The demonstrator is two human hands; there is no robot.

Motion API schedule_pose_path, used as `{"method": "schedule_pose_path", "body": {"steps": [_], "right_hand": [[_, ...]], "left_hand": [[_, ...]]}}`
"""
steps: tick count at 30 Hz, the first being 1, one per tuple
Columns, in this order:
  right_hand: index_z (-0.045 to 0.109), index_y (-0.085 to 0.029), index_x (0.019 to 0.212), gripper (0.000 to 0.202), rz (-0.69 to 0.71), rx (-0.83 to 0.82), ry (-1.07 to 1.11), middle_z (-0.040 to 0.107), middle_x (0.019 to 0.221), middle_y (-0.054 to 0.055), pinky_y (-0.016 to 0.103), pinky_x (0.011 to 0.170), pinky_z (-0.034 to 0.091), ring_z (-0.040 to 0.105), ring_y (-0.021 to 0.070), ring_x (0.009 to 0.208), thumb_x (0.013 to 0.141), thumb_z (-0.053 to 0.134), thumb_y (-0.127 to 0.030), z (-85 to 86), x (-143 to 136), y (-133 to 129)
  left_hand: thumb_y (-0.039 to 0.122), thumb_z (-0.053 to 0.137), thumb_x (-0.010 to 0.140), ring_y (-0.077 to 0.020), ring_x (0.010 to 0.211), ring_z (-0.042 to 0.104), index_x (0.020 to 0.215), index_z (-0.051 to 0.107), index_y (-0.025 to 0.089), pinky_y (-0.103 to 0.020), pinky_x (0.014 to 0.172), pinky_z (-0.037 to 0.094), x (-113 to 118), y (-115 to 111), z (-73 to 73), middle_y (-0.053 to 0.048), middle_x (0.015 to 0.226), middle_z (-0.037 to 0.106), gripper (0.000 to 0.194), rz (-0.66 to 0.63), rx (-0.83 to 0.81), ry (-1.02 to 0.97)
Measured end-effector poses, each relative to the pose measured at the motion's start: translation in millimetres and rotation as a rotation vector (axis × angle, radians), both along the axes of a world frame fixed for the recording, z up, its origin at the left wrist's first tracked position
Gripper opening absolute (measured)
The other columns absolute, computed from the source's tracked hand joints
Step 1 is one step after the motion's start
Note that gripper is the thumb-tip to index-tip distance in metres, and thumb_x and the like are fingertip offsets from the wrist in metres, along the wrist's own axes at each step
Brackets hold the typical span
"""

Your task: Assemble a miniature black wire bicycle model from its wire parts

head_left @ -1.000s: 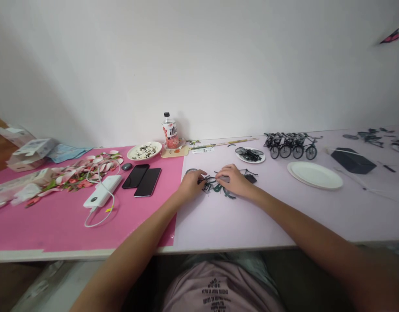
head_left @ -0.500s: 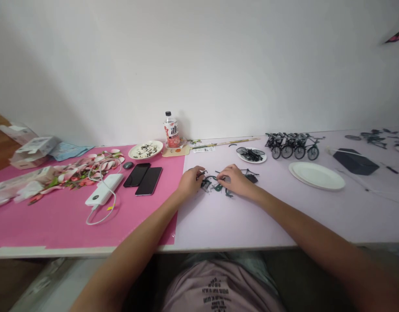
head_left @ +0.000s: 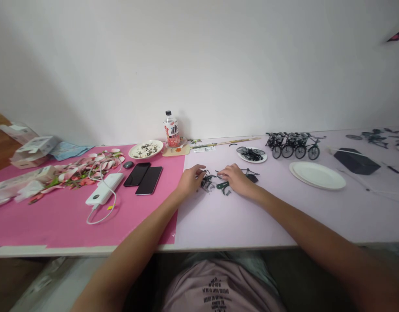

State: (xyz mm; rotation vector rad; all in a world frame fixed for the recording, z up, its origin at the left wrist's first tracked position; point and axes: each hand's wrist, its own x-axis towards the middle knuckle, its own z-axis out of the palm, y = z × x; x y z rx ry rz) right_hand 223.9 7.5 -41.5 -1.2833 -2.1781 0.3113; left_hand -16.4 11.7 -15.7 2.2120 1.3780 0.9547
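Observation:
Both my hands are over the pale purple part of the table. My left hand [head_left: 190, 180] has its thumb and fingers closed around a small dark part too small to name, beside a little heap of black bits [head_left: 207, 183]. Facing it, my right hand [head_left: 237, 178] is pinched on something small and dark that I cannot make out. Just below its fingertips is a dark green piece [head_left: 222, 185]. A black bicycle frame part [head_left: 252, 175] lies behind my right hand, partly covered by it.
Assembled miniature bicycles [head_left: 293, 146] stand at the back right, near a plate of black parts [head_left: 262, 158]. White plates [head_left: 319, 177] and a dark block [head_left: 355, 161] lie farther right. Left are phones [head_left: 149, 181], a power bank [head_left: 105, 189], a bottle [head_left: 172, 131] and pink ribbon [head_left: 76, 171].
My hands have shifted only slightly. The small dark parts between them have changed position, and the green piece now shows as a longer strip by my right fingertips.

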Motion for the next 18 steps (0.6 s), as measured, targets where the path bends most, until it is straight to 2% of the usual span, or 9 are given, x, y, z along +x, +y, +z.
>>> {"method": "schedule_pose_path", "body": {"steps": [4,8,11,14,18], "right_hand": [[0.081,-0.024,0.106,0.032,-0.025,0.039,0.031,0.072,0.103,0.013,0.046,0.096,0.048,0.056,0.0304,0.105,0.100,0.050,-0.016,2.6,3.6,0.6],[0.080,-0.024,0.089,0.030,0.012,0.000,0.036,0.072,0.098,0.011,0.046,0.095,0.048,0.054,0.0308,0.105,0.101,0.053,-0.021,9.3,3.4,-4.7],[0.079,-0.024,0.088,0.031,0.040,-0.023,0.053,0.071,0.098,0.011,0.048,0.097,0.047,0.054,0.0306,0.105,0.102,0.051,-0.024,13.4,0.7,-9.4],[0.080,-0.026,0.091,0.027,0.073,-0.049,0.071,0.072,0.102,0.010,0.049,0.103,0.045,0.053,0.0309,0.112,0.101,0.055,-0.030,17.3,-1.2,-13.8],[0.081,-0.027,0.091,0.016,0.124,-0.105,0.034,0.074,0.100,0.008,0.048,0.103,0.045,0.054,0.0324,0.117,0.093,0.071,-0.039,23.0,-0.9,-18.2]], "left_hand": [[0.031,0.060,0.098,-0.0212,0.092,0.075,0.120,0.070,0.022,-0.031,0.086,0.058,-1.7,-1.3,5.4,-0.006,0.097,0.080,0.026,0.036,0.039,0.015],[0.033,0.058,0.099,-0.0216,0.089,0.074,0.116,0.070,0.021,-0.032,0.083,0.057,-5.6,1.9,7.3,-0.006,0.094,0.079,0.024,0.156,0.050,0.034],[0.032,0.059,0.099,-0.0218,0.086,0.073,0.114,0.071,0.020,-0.032,0.080,0.057,-8.6,4.4,8.0,-0.007,0.092,0.079,0.023,0.225,0.024,0.048],[0.034,0.060,0.099,-0.0216,0.084,0.073,0.114,0.071,0.020,-0.032,0.079,0.056,-9.4,4.7,8.3,-0.007,0.091,0.079,0.024,0.226,0.002,0.042],[0.038,0.059,0.099,-0.0211,0.085,0.074,0.116,0.070,0.019,-0.030,0.078,0.056,-6.1,3.1,6.9,-0.007,0.092,0.079,0.027,0.174,-0.023,0.019]]}}
